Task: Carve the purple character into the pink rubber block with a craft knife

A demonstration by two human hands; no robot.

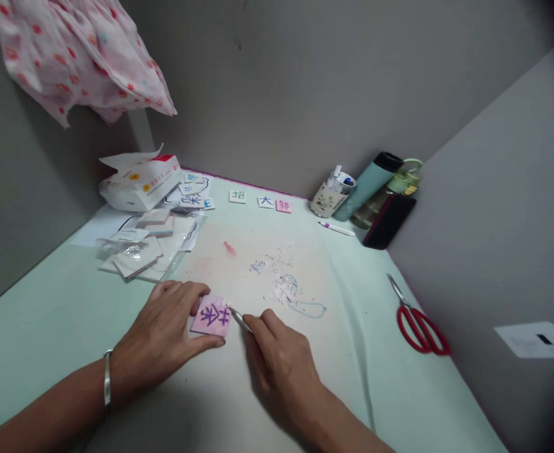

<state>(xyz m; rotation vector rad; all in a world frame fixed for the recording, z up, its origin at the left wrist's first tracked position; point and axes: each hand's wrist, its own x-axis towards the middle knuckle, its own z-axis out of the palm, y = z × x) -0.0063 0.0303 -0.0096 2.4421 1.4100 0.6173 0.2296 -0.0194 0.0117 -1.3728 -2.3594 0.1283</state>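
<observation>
A small pink square block (211,316) with a purple character on it lies on the pale green table. My left hand (168,330) grips it from the left, fingers at its top edge and thumb along its bottom edge. My right hand (279,358) is closed around a thin metallic tool (242,319), whose tip meets the block's right edge, near small crumbs. Past my hands, purple and blue marks with scattered crumbs (284,286) and a pink smear (229,248) show on the table.
Bagged white blocks (140,251) and a tissue box (142,182) stand at the left. Small character tiles (266,202) line the back. At the right are a pen cup (332,195), bottle (369,184), phone (390,220), marker (336,229) and red scissors (421,327). Spotted cloth (85,60) hangs above.
</observation>
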